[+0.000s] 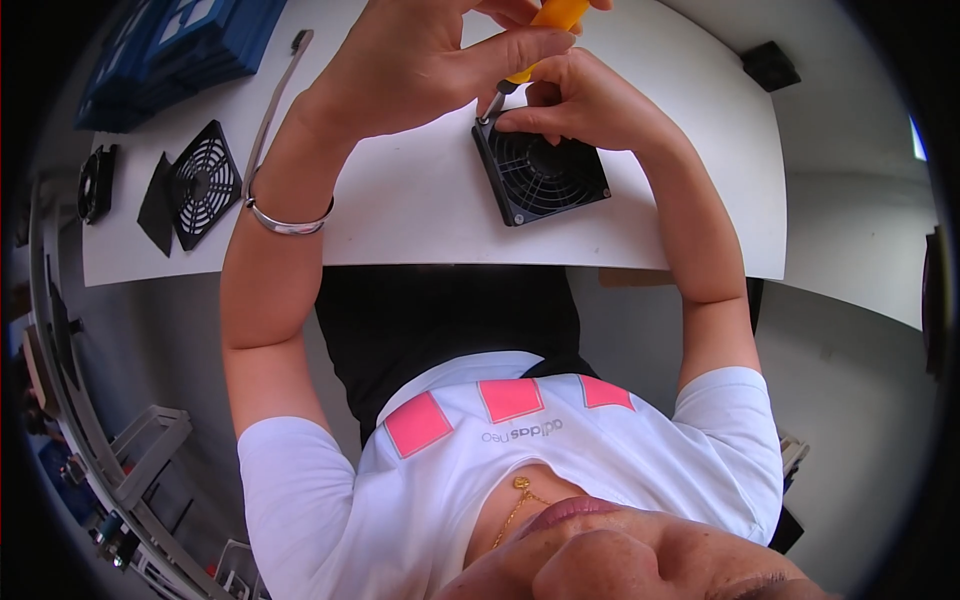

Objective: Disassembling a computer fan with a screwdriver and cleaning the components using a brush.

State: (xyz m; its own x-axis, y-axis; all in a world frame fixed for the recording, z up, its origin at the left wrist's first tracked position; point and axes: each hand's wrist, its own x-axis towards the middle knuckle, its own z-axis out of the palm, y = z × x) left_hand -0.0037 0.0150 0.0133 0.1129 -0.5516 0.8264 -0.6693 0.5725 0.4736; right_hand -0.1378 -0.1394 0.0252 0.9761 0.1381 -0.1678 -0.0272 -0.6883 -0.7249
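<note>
My left hand (430,75) is closed round the yellow handle of a screwdriver (550,15), whose metal shaft angles down onto the near-left screw corner at the top of a black square fan with a round grille (540,180). The fan lies on the white tabletop (400,210). My right hand (585,100) is curled over the fan's upper edge, its thumb resting by that corner beside the shaft; exactly what its fingertips grip is hidden.
Left on the table are a black slotted guard (203,180), a dark square sheet (155,210), another black fan part (95,185), a long thin brush (280,90) and blue plastic bins (195,40). A dark block (770,65) is at back right, metal racking (140,450) at left.
</note>
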